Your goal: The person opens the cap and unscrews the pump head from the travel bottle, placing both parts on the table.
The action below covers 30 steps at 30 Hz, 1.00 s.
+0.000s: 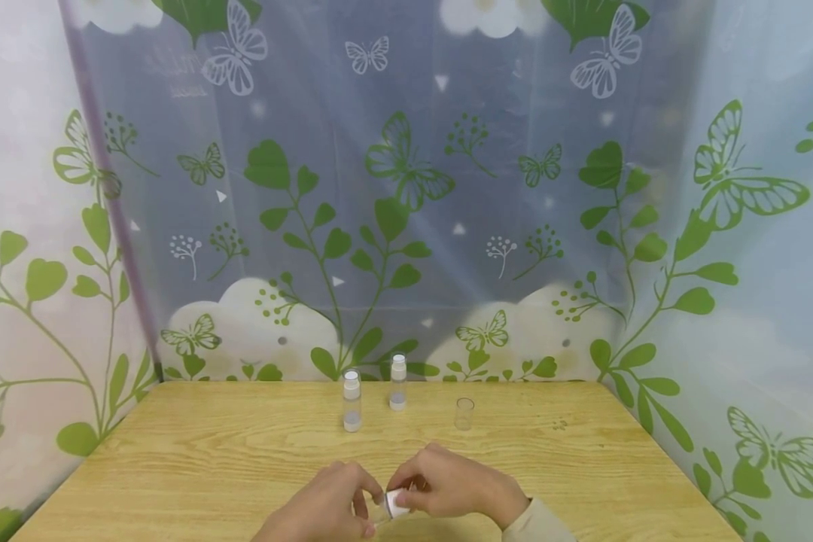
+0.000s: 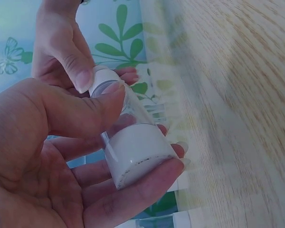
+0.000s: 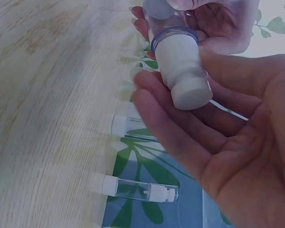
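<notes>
My left hand [image 1: 330, 503] holds a small clear pump bottle [image 2: 138, 154] over the near part of the table. In the left wrist view its thumb lies on the clear body, and its fingers curl around the white base. The right hand [image 1: 450, 483] has its thumb and fingers at the bottle's white pump top [image 3: 178, 57], which is seated on the body. The bottle is tilted, its pump end pointing toward the right hand. In the head view fingers hide most of the body.
Two similar pump bottles, one [image 1: 352, 406] nearer and one [image 1: 397, 388] farther back, stand upright on the wooden table [image 1: 196, 459]. A clear cap [image 1: 464, 415] stands to their right. Behind the table hangs a leaf-and-butterfly patterned curtain [image 1: 488, 203], with more at both sides.
</notes>
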Available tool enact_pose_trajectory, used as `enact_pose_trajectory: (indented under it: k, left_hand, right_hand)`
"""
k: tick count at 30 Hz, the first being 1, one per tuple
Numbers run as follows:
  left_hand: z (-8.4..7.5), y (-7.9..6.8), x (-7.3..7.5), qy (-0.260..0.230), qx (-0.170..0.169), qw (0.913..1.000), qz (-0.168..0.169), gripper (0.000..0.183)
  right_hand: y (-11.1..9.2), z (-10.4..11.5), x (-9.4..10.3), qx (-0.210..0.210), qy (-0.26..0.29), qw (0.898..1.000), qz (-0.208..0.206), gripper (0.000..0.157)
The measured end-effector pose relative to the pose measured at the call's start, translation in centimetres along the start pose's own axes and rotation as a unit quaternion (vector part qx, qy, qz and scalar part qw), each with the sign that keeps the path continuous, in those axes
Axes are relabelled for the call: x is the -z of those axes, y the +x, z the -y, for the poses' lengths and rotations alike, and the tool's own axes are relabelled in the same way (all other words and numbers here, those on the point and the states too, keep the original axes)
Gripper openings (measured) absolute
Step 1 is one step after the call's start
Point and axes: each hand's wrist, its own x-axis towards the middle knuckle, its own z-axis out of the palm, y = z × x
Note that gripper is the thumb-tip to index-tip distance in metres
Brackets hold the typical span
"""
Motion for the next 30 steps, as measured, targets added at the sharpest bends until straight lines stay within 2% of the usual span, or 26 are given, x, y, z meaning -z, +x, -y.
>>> enact_pose_trajectory:
  k: [6,12,18,24,30]
  left_hand:
    - [-0.06,-0.17,-0.01,0.000,0.008,1.0000,-0.002,0.035]
    - [-0.04,-0.11,0.05,-0.006,0.003,1.0000,-0.001,0.034]
    - [-0.06,-0.02,0.18,0.010,-0.002,0.9999,-0.007,0.032]
    - [0.05,0.10,0.19,0.014,-0.010,0.9998,-0.010,0.031]
    - [0.11,0.19,0.16,0.012,-0.011,0.9998,-0.009,0.031]
  right_hand:
    - [0.02,0.22,0.07,0.005,-0.017,1.000,-0.023,0.018]
    - [0.11,0.20,0.25,0.020,-0.015,0.999,-0.034,0.019]
    - [0.21,0.09,0.20,0.032,-0.010,0.998,-0.050,0.021]
    - [0.19,0.12,0.19,0.024,-0.016,0.998,-0.051,0.022]
    - [0.11,0.07,0.15,0.003,0.008,0.999,-0.037,0.024]
